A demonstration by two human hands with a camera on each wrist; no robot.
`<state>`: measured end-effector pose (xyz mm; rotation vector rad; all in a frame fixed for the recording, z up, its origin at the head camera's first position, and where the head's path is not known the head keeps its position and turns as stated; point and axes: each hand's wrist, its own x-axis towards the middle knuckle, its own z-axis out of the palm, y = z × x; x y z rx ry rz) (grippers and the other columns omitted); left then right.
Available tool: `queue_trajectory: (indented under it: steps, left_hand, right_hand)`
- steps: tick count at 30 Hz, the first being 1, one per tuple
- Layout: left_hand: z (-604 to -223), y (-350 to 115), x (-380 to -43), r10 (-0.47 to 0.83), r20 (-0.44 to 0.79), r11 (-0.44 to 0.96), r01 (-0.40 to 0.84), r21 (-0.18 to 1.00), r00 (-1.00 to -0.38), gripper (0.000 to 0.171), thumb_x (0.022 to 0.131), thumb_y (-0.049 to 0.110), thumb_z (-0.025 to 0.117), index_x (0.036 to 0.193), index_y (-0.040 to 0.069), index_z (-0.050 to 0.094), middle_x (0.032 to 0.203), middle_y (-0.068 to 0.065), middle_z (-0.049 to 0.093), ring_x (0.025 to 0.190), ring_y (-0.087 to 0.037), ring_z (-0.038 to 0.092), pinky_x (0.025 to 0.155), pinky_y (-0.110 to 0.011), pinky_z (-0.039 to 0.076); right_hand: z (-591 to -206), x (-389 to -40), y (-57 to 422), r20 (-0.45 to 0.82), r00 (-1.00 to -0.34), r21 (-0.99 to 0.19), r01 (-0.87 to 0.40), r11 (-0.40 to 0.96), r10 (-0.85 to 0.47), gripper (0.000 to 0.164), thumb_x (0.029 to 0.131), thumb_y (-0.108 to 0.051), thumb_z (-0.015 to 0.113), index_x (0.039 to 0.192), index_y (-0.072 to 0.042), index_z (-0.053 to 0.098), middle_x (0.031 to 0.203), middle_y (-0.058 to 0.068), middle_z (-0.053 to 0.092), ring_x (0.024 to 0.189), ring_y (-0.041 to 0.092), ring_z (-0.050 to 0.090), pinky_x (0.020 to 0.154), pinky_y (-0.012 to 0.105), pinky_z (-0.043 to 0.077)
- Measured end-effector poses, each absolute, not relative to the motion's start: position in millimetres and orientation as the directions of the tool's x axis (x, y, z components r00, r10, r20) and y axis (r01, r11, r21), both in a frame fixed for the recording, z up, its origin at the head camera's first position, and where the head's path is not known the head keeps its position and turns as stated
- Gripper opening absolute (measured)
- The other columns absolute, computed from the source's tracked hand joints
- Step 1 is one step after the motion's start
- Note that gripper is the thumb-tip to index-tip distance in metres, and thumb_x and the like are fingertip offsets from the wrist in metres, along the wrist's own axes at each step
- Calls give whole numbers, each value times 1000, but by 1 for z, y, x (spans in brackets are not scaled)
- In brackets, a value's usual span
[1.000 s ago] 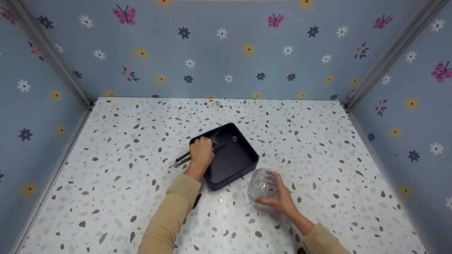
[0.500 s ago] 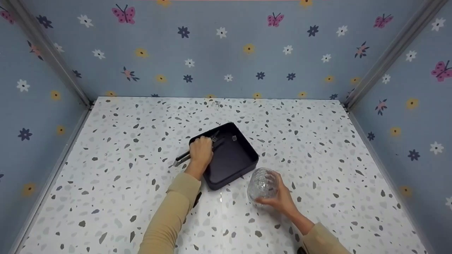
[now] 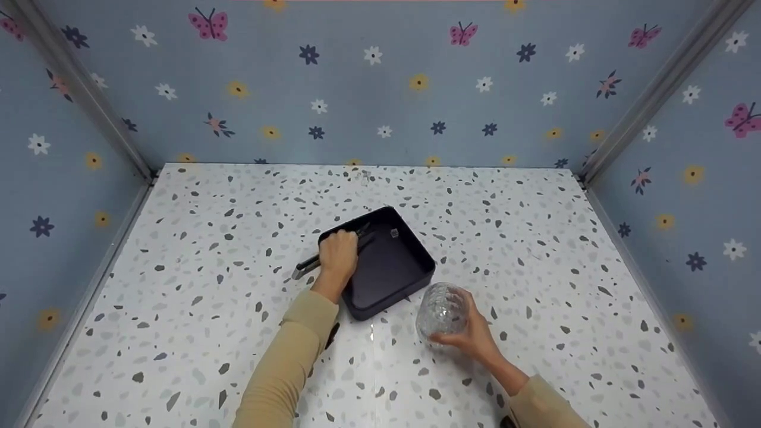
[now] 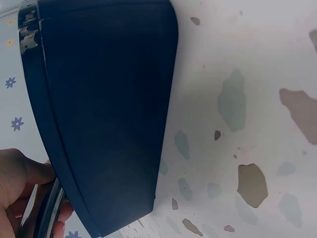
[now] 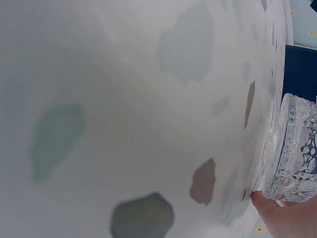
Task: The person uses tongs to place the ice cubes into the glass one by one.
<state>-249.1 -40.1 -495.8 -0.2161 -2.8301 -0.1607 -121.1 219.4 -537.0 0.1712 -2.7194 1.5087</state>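
Note:
My left hand (image 3: 338, 255) grips a pair of dark tongs with metal edges (image 3: 307, 265) over the left rim of a dark square tray (image 3: 389, 279). The tongs' tips reach inside the tray, and their back end sticks out to the left. In the left wrist view, thumb and fingers pinch the tongs (image 4: 49, 210) beside the tray's wall (image 4: 104, 119). A small clear cube (image 3: 395, 233) lies in the tray's far corner. My right hand (image 3: 472, 333) holds a patterned clear glass (image 3: 441, 315) near the tray's front right corner. The right wrist view shows the glass (image 5: 297, 153) with its cut pattern.
A white speckled tabletop (image 3: 208, 333) lies under everything. Blue flowered panels (image 3: 380, 89) enclose it at the back and both sides, with grey metal posts (image 3: 654, 89) at the corners.
The tongs' arms have drawn closer together in my left hand, and their tips have shifted slightly within the tray. My right hand and the glass have stayed in place.

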Motion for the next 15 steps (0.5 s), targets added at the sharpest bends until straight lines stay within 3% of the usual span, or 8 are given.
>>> queue_trajectory:
  steps: [15]
  left_hand:
    - [-497, -41, -249, 139, 345, 976, 188, 113, -928, 12, 78, -2, 57, 69, 1, 65, 67, -16, 61, 58, -29, 60, 47, -38, 47]
  right_hand:
    - [-543, -122, 222, 89, -993, -828, -116, 548, -76, 97, 50, -32, 85, 131, -16, 34, 122, 10, 49, 109, 29, 47, 90, 45, 36]
